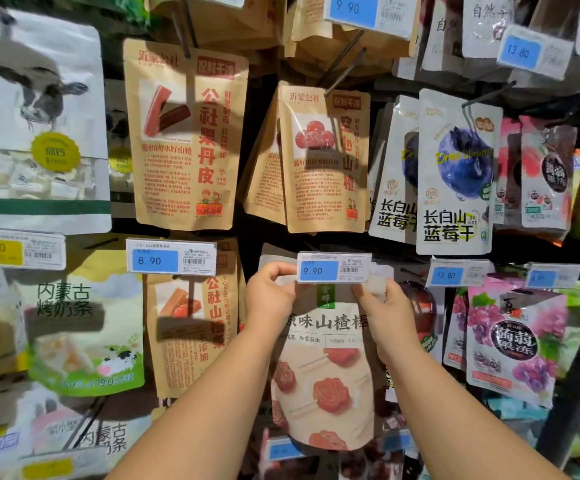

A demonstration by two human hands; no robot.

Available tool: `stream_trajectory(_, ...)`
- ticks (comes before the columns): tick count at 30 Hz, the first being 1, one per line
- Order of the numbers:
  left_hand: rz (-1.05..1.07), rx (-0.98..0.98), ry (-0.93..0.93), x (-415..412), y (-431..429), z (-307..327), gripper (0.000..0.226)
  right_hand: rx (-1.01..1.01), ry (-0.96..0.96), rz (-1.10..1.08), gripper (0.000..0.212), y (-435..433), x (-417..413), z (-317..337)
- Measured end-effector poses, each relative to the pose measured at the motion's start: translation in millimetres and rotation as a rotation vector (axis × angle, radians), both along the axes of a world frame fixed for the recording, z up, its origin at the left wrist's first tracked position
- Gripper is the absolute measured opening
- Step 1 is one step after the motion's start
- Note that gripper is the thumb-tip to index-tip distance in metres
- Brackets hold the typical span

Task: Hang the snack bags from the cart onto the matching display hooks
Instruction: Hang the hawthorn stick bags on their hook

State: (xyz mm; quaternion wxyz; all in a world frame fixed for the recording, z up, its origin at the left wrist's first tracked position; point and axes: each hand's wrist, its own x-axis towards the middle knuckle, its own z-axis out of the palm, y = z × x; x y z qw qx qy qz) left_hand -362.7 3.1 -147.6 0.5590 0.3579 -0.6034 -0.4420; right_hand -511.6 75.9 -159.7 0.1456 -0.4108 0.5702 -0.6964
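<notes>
Behind the 9.90 price tag (334,267), both hands (270,293) (387,310) pinch the snack bag's (326,375) top corners.

The left hand (270,296) and right hand (389,315) are bare, and behind the 2 grips the left forearm (212,393) and right forearm (454,407) are bare too.

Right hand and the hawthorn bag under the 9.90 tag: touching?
Touching. The head view shows the right hand pinching the top corner of the hawthorn bag, just beside the 9.90 tag.
</notes>
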Motion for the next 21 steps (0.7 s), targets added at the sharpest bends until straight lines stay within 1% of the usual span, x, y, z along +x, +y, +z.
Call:
stream_trajectory(4, 0.037, 0.009, -0.016, 1, 1, 0, 0.014, 0.057, -0.005, 0.017, 0.028, 0, -2, -12)
stream_trajectory(6, 0.058, 0.016, -0.031, 0, -1, -1, 0.015, 0.081, -0.007, -0.002, 0.03, -3, -1, -15)
stream_trajectory(14, 0.094, 0.061, -0.044, -5, -7, 0, 0.012, 0.177, 0.071, -0.16, 0.028, -21, 0, -13)
stream_trajectory(17, 0.168, 0.062, -0.037, -8, -16, -1, 0.018, 0.219, 0.082, -0.205, 0.025, -25, 3, -13)
stream_trajectory(21, 0.246, 0.045, -0.001, -7, -25, -13, 0.018, 0.255, 0.093, -0.239, 0.023, -26, 7, -17)
